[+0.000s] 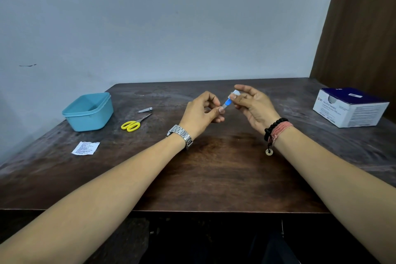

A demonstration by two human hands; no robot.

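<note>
Above the middle of the dark wooden table (pixel 214 167), both my hands hold one small white and blue packet (pixel 228 102). My left hand (pixel 201 112), with a metal watch on its wrist, pinches the packet's lower end between thumb and fingers. My right hand (pixel 251 104), with bead and thread bracelets on its wrist, pinches the upper end. The packet slants up to the right between them. Fingers hide much of it.
A light blue plastic tub (pixel 89 111) stands at the back left. Beside it lie a nail clipper (pixel 145 110) and yellow-handled scissors (pixel 134 124). A flat printed sachet (pixel 85 148) lies nearer the left edge. A white and blue swab box (pixel 349 107) sits at the right.
</note>
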